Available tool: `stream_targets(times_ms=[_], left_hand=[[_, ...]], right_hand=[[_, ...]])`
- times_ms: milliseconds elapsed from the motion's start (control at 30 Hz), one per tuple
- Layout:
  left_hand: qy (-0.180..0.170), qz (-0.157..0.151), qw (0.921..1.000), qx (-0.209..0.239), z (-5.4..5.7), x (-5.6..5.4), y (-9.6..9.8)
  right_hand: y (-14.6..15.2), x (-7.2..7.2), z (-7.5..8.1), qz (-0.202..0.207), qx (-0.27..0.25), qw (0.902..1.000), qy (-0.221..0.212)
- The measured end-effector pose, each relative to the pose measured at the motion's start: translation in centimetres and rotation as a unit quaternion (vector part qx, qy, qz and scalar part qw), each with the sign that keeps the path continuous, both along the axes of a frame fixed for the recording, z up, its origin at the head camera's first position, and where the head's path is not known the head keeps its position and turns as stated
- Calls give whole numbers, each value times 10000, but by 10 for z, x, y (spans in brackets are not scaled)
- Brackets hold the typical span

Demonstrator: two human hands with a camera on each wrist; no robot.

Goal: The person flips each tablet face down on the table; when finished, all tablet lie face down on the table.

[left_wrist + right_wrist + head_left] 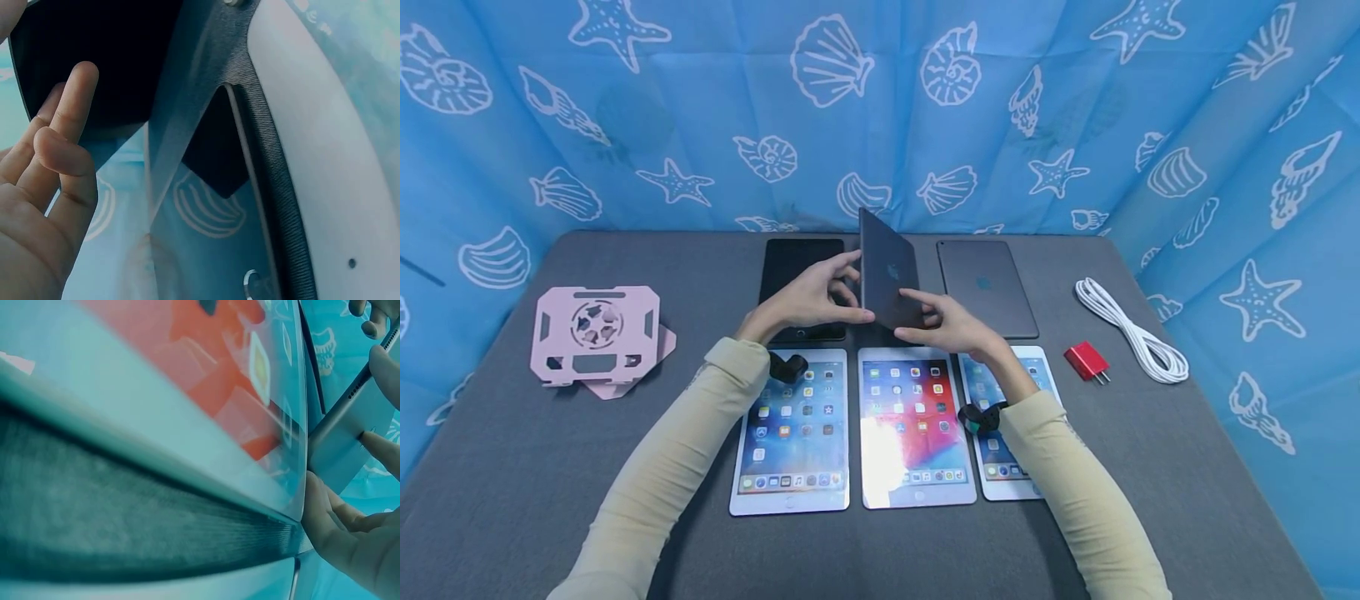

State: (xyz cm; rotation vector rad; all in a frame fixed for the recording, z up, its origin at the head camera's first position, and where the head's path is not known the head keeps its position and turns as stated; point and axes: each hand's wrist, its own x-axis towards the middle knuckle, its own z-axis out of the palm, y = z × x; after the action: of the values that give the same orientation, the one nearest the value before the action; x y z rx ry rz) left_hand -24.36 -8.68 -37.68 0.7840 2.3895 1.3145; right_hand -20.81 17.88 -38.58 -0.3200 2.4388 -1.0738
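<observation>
The left hand point(812, 293) pinches the near-upright tablet point(887, 271) at 12 o'clock; the right hand point(951, 323) touches its back. A slack pinch could topple it onto the lit tablet point(917, 421) towards 6 o'clock.

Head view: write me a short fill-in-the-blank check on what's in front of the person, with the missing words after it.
1. The raised tablet is ____ the left hand and the right hand.
2. In the near row, ____ white-framed tablets have lit screens.
3. The charger plug has a ____ body.
4. In the head view, the pink stand is toward the ____ edge.

Missing words: between; three; red; left.
</observation>
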Motion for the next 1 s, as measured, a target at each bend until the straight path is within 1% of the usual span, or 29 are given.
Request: stream_targets(times_ms=[167, 400, 533, 633, 800, 1000], left_hand=[[-94, 17, 10000, 2, -5, 0, 1], [-143, 26, 9997, -191, -11, 0, 3], [-205, 25, 9994, -280, -15, -1, 4], [-242, 59, 9989, -402, -17, -1, 6], [-257, 167, 9977, -611, -19, 0, 9], [-317, 190, 9966, -740, -23, 0, 10]], right_hand=[[0, -1, 1, -53, 105, 9999, 28], [1, 1, 4, -53, 281, 9995, 142], [1, 1, 4, -122, 489, 9985, 189], [2, 1, 3, -157, 688, 9970, 304], [4, 0, 1, -139, 852, 9950, 492], [2, 0, -1, -233, 1121, 9916, 598]])
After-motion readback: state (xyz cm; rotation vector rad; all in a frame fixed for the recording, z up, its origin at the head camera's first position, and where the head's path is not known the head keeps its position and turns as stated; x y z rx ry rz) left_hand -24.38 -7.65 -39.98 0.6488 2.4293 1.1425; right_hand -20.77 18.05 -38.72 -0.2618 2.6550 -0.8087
